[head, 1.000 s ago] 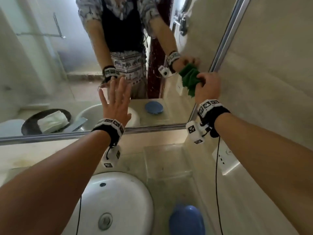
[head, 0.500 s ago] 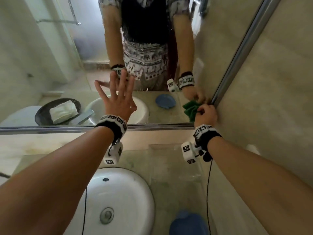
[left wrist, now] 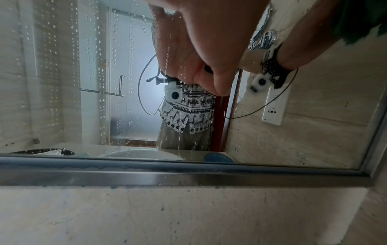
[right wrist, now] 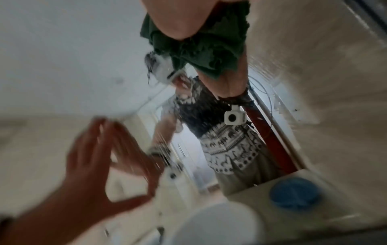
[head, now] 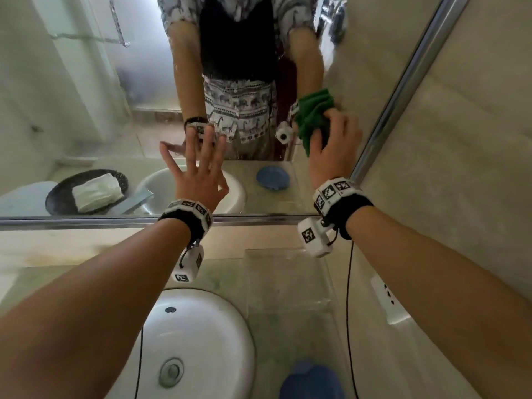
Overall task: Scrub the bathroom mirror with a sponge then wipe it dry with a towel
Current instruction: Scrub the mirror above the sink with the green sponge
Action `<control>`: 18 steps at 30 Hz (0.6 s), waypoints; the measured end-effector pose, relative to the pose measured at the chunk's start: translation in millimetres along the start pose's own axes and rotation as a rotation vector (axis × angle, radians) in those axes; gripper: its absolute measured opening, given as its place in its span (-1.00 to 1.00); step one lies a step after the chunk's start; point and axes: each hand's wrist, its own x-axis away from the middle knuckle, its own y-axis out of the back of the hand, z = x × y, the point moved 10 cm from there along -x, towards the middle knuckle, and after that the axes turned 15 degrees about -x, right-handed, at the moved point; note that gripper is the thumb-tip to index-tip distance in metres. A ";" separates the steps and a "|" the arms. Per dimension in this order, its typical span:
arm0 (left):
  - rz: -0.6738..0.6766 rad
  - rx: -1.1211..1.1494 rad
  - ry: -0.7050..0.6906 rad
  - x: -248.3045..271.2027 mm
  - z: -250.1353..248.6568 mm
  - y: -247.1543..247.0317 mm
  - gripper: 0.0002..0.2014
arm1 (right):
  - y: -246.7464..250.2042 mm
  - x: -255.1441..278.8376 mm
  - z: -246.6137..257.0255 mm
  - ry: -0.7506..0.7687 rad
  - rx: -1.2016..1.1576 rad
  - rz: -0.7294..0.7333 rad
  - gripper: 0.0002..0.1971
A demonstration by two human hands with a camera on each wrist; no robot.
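The bathroom mirror (head: 86,110) fills the wall ahead, and water drops run down its glass (left wrist: 73,82). My left hand (head: 195,165) lies flat on the glass with fingers spread and straight, low and near the middle. My right hand (head: 334,148) grips a crumpled green cloth (head: 313,113) and presses it against the glass close to the mirror's right frame. The right wrist view shows the same green cloth (right wrist: 201,49) bunched under my palm, with the left hand (right wrist: 90,157) blurred at lower left.
A steel frame (head: 403,90) borders the mirror on the right and along the bottom. Below sit a white basin (head: 201,341), a clear glass shelf (head: 285,277) and a blue round object (head: 311,381). A wall socket (head: 388,300) is on the right wall.
My right hand dropped with the green cloth to the mirror's lower right corner, then rose again and shifted slightly left. The left hand stayed flat on the glass.
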 end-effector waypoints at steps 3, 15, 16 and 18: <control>-0.024 -0.022 -0.012 0.8 -0.9 -0.1 0.20 | -30.3 35.6 -1.5 0.193 0.113 0.209 -0.70; -0.034 -0.084 -0.020 3.5 -1.7 2.8 0.04 | -54.3 106.3 -66.5 0.034 0.167 0.491 -0.72; -0.019 -0.093 -0.029 4.7 -1.6 3.1 0.07 | -48.2 97.2 -61.9 -0.011 0.150 0.443 -0.75; 0.011 -0.118 -0.046 7.3 -0.3 4.2 0.14 | -38.0 78.1 -47.7 -0.054 0.113 0.355 -0.78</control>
